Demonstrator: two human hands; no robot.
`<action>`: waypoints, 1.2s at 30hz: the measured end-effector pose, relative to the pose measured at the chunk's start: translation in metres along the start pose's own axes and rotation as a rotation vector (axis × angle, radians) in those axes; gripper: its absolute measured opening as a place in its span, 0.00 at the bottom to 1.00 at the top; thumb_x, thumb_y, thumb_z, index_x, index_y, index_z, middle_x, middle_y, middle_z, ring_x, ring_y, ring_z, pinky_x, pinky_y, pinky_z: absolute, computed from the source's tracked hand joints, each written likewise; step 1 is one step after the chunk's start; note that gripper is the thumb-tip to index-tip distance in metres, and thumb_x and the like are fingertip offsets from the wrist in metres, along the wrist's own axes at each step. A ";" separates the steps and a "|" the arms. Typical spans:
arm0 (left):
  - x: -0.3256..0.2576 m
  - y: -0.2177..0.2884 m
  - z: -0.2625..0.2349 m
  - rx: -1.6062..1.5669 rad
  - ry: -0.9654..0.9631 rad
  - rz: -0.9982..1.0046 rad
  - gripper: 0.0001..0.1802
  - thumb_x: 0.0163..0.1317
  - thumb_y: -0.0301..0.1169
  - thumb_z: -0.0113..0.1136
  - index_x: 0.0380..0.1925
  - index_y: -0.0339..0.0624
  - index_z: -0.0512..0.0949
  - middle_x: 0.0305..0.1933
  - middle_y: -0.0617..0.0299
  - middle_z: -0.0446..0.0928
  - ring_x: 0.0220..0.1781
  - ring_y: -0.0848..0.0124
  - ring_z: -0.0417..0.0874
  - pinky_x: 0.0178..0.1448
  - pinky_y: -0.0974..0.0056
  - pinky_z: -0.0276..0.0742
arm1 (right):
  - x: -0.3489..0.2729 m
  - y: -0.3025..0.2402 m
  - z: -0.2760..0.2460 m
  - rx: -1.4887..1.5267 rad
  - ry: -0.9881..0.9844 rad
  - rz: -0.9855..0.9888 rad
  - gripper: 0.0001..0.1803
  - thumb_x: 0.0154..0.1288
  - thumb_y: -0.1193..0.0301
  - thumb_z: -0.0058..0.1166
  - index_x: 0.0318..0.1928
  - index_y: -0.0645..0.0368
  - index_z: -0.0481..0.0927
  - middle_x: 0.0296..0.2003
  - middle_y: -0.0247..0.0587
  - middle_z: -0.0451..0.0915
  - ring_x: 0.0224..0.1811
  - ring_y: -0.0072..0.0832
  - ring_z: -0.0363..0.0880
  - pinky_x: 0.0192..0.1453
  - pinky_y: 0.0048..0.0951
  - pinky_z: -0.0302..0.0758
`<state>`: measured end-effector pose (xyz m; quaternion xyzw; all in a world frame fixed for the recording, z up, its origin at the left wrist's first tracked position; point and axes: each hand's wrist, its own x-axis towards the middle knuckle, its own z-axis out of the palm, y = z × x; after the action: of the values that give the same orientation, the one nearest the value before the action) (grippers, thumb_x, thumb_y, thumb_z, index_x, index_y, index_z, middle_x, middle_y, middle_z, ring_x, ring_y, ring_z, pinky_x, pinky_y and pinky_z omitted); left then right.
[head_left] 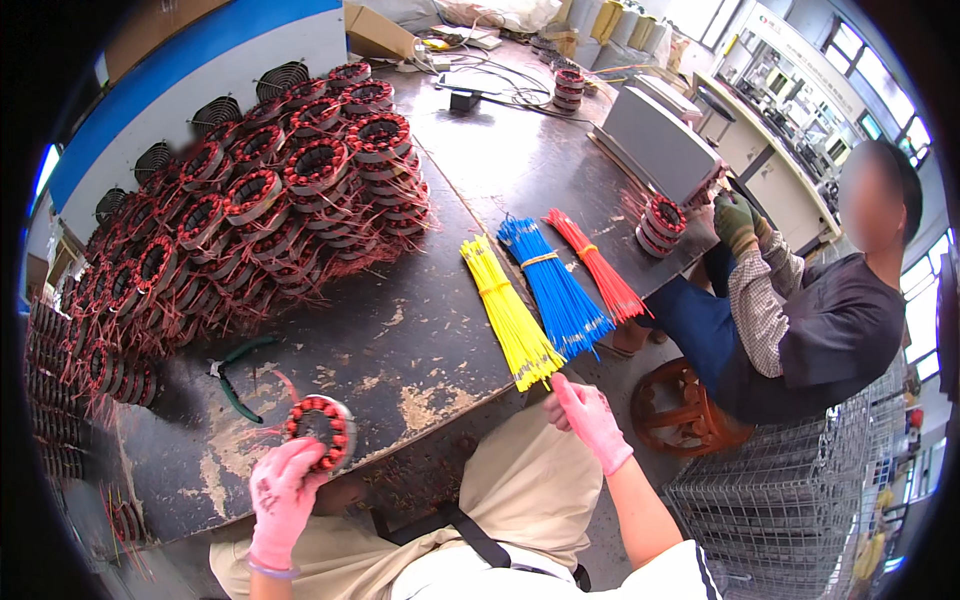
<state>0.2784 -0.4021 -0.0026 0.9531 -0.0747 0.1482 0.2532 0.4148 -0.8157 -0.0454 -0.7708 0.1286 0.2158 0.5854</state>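
Note:
My left hand [283, 492], in a pink glove, is closed on a stator [342, 432], a ring with red windings and a grey outer rim, above the table's near edge. My right hand [592, 418], also gloved in pink, has its fingers pinched at the near ends of a bundle of yellow wires [500, 305]; how many wires are between the fingertips is too small to tell. Beside that bundle lie a blue wire bundle [550, 285] and a red wire bundle [597, 268], each tied with a band. Green-handled cutters [232, 378] rest on the table left of the held stator.
Stacked stators [255, 195] fill the table's left side. A few more stators [661, 225] stand by a grey box [655, 140]. At right a co-worker [800, 300] in gloves sits near a brown stool [685, 405]. Wire-mesh cages [790, 490] stand at lower right.

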 end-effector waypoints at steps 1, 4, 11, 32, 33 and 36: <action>0.004 -0.003 0.008 0.020 -0.042 0.067 0.21 0.49 0.27 0.72 0.46 0.48 0.83 0.52 0.61 0.83 0.48 0.56 0.84 0.53 0.52 0.79 | 0.004 -0.005 0.006 -0.002 0.007 -0.020 0.30 0.75 0.46 0.54 0.33 0.64 0.83 0.24 0.33 0.80 0.24 0.17 0.76 0.30 0.21 0.71; 0.018 0.003 0.013 0.107 -0.253 0.151 0.20 0.53 0.28 0.70 0.49 0.50 0.82 0.55 0.61 0.81 0.48 0.56 0.83 0.52 0.52 0.79 | 0.013 0.002 0.009 0.164 -0.039 -0.044 0.22 0.75 0.53 0.58 0.37 0.63 0.84 0.26 0.32 0.80 0.25 0.17 0.76 0.30 0.20 0.71; 0.000 0.029 0.034 0.267 -0.180 0.111 0.25 0.57 0.38 0.71 0.56 0.52 0.80 0.53 0.64 0.80 0.46 0.63 0.83 0.49 0.57 0.78 | -0.055 0.000 0.028 0.242 0.037 -0.287 0.17 0.76 0.64 0.52 0.32 0.64 0.80 0.23 0.35 0.78 0.20 0.20 0.72 0.24 0.22 0.65; 0.027 0.008 0.043 -0.133 0.287 -0.168 0.15 0.57 0.20 0.66 0.46 0.44 0.81 0.39 0.57 0.78 0.39 0.56 0.84 0.39 0.57 0.80 | 0.018 -0.092 0.197 -0.965 -0.165 -1.406 0.12 0.63 0.63 0.62 0.45 0.50 0.83 0.40 0.38 0.83 0.51 0.38 0.80 0.57 0.40 0.76; 0.027 0.005 0.049 -0.078 0.236 -0.192 0.15 0.59 0.21 0.64 0.46 0.44 0.80 0.39 0.57 0.78 0.39 0.55 0.85 0.39 0.56 0.80 | 0.016 -0.086 0.195 -1.053 -0.203 -1.337 0.10 0.62 0.64 0.62 0.43 0.50 0.83 0.38 0.37 0.82 0.48 0.37 0.80 0.54 0.40 0.76; 0.018 -0.005 0.050 0.016 0.204 -0.158 0.15 0.58 0.22 0.64 0.46 0.44 0.79 0.39 0.58 0.78 0.38 0.54 0.85 0.39 0.55 0.80 | -0.002 -0.066 0.191 -1.078 -0.177 -1.319 0.07 0.61 0.63 0.63 0.36 0.47 0.80 0.31 0.31 0.77 0.39 0.33 0.80 0.45 0.38 0.76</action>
<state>0.3086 -0.4238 -0.0408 0.9380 0.0281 0.2243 0.2629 0.4079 -0.6138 -0.0305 -0.8413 -0.5126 -0.0779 0.1527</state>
